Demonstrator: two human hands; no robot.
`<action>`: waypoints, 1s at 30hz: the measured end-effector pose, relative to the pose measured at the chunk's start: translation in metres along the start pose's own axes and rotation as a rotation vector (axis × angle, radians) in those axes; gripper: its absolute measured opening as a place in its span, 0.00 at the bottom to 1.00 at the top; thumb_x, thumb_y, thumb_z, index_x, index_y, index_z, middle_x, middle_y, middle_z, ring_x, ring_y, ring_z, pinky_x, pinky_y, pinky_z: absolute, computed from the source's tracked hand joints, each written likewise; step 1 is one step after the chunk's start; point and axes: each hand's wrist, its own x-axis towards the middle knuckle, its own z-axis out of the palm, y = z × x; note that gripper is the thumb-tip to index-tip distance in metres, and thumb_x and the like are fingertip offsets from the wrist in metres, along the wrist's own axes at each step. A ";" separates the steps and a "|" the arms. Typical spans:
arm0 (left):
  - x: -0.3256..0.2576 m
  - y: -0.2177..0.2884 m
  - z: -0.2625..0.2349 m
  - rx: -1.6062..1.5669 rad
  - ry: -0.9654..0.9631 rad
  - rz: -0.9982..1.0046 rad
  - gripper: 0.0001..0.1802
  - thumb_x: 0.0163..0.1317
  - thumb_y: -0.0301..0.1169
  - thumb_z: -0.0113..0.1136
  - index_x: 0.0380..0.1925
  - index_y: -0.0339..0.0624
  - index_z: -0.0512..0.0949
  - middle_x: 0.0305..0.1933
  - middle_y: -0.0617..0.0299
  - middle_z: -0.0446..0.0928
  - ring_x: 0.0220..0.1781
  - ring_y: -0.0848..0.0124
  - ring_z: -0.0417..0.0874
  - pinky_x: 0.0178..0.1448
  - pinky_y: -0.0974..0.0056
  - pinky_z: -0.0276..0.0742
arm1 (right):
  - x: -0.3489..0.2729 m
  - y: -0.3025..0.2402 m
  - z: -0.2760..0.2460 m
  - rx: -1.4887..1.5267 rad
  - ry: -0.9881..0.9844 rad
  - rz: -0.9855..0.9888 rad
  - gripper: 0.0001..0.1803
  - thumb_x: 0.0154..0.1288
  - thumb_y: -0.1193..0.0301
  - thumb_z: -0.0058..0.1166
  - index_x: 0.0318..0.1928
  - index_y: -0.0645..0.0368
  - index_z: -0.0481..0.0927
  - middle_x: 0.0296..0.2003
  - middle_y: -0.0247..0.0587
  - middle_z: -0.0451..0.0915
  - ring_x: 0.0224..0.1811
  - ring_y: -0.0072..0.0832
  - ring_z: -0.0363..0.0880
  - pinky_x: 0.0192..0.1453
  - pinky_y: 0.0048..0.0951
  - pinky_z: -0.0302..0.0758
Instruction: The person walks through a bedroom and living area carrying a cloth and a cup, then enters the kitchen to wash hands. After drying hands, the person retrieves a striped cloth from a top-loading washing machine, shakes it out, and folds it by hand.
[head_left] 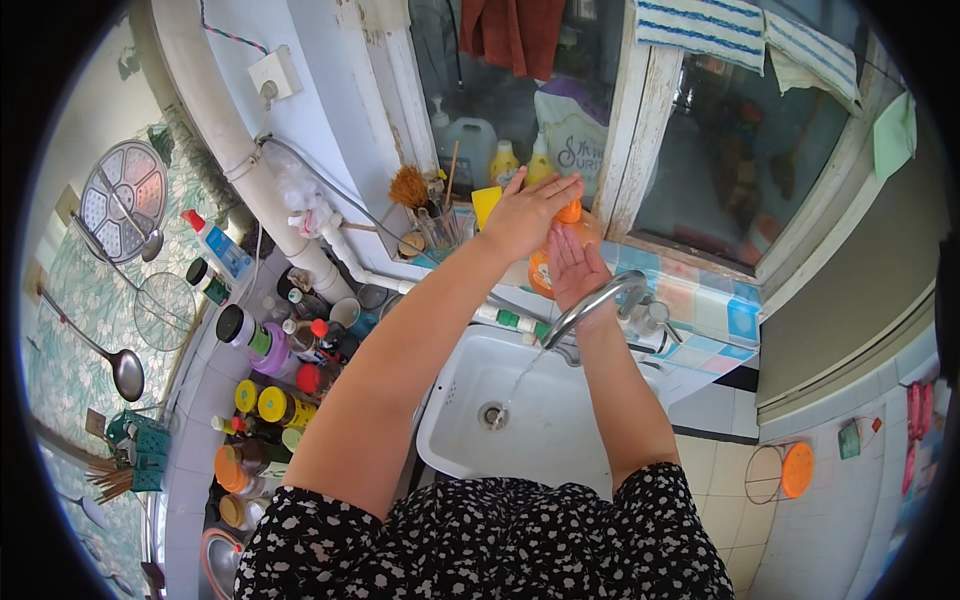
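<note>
My left hand [528, 212] reaches over an orange pump top [569, 211] on the window ledge, its fingers stretched out flat and resting on it. Below the pump, my right hand [578, 268] is held open with the palm up and the fingers close to the nozzle. The soap bottle [540, 273] is orange and partly hidden behind my hands. A curved metal faucet [598, 303] passes in front of my right wrist. Water runs from it into the white sink [455, 425], toward the drain [491, 416]. Whether soap lies on my palm is too small to tell.
Bottles and jars, among them a yellow-lidded jar [285, 405], crowd the counter on the left. A glass holder [437, 228] with brushes stands on the ledge beside a yellow sponge [486, 205]. A ladle [127, 372] hangs at far left. Behind is a window frame [640, 130].
</note>
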 end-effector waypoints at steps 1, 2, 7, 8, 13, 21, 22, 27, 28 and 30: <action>0.000 -0.001 0.001 -0.029 0.004 0.010 0.35 0.58 0.21 0.48 0.68 0.52 0.59 0.72 0.64 0.58 0.71 0.65 0.62 0.75 0.50 0.48 | -0.011 0.001 -0.004 -0.019 0.105 -0.022 0.21 0.75 0.64 0.34 0.55 0.68 0.70 0.58 0.49 0.71 0.63 0.38 0.68 0.69 0.37 0.67; -0.005 -0.004 0.001 -0.051 0.001 0.013 0.35 0.58 0.20 0.48 0.68 0.50 0.58 0.72 0.61 0.58 0.71 0.63 0.61 0.75 0.51 0.48 | -0.024 0.006 -0.010 -0.032 0.211 -0.034 0.20 0.75 0.63 0.35 0.54 0.67 0.71 0.56 0.48 0.72 0.61 0.37 0.70 0.67 0.36 0.68; -0.061 0.013 -0.001 -0.844 0.389 -0.406 0.31 0.63 0.23 0.48 0.67 0.41 0.56 0.73 0.53 0.54 0.74 0.60 0.55 0.76 0.55 0.46 | -0.124 -0.005 -0.099 -0.196 0.486 0.010 0.19 0.75 0.60 0.35 0.50 0.63 0.71 0.48 0.44 0.76 0.50 0.34 0.75 0.58 0.34 0.72; -0.079 0.024 -0.005 -1.005 0.462 -0.485 0.29 0.65 0.24 0.46 0.67 0.39 0.57 0.73 0.51 0.54 0.74 0.59 0.55 0.76 0.56 0.46 | -0.142 -0.005 -0.100 -0.239 0.529 -0.007 0.20 0.75 0.60 0.34 0.51 0.64 0.71 0.50 0.45 0.76 0.52 0.34 0.74 0.60 0.34 0.71; -0.133 0.125 -0.019 -0.962 0.252 -0.147 0.23 0.67 0.27 0.42 0.63 0.38 0.64 0.69 0.49 0.62 0.73 0.56 0.59 0.74 0.48 0.46 | -0.206 0.002 -0.029 -0.508 0.416 -0.004 0.26 0.76 0.55 0.32 0.61 0.62 0.65 0.61 0.45 0.68 0.64 0.35 0.66 0.68 0.36 0.63; -0.101 0.246 0.010 -0.977 0.068 -0.053 0.33 0.70 0.44 0.36 0.70 0.37 0.50 0.74 0.42 0.47 0.77 0.51 0.41 0.76 0.48 0.33 | -0.217 -0.002 0.050 -0.551 0.109 -0.257 0.42 0.71 0.39 0.19 0.73 0.55 0.43 0.72 0.37 0.49 0.75 0.30 0.46 0.75 0.37 0.44; -0.107 0.262 -0.005 -0.915 0.010 0.038 0.35 0.70 0.46 0.35 0.70 0.35 0.49 0.74 0.39 0.45 0.77 0.47 0.40 0.77 0.50 0.33 | -0.216 -0.013 0.042 -0.521 0.020 -0.320 0.42 0.70 0.39 0.21 0.73 0.55 0.42 0.73 0.37 0.48 0.75 0.29 0.44 0.76 0.37 0.44; -0.049 0.267 -0.011 -0.633 0.174 0.214 0.38 0.67 0.49 0.41 0.67 0.31 0.54 0.74 0.46 0.50 0.76 0.49 0.44 0.76 0.48 0.38 | -0.236 -0.004 0.036 -0.467 0.067 -0.309 0.42 0.70 0.39 0.25 0.73 0.53 0.42 0.74 0.37 0.42 0.76 0.32 0.40 0.76 0.39 0.42; -0.044 0.237 0.001 -0.641 -0.010 0.171 0.39 0.67 0.49 0.40 0.68 0.30 0.53 0.74 0.44 0.48 0.77 0.50 0.43 0.76 0.47 0.36 | -0.227 0.005 0.040 -0.416 0.074 -0.249 0.41 0.71 0.41 0.22 0.73 0.55 0.43 0.74 0.37 0.43 0.76 0.32 0.40 0.76 0.40 0.42; -0.052 0.225 0.015 -0.777 -0.141 0.156 0.39 0.67 0.49 0.41 0.68 0.29 0.51 0.74 0.43 0.47 0.77 0.51 0.43 0.76 0.46 0.34 | -0.230 -0.003 0.050 -0.377 0.096 -0.245 0.39 0.73 0.43 0.19 0.73 0.57 0.44 0.74 0.38 0.45 0.76 0.32 0.40 0.76 0.40 0.43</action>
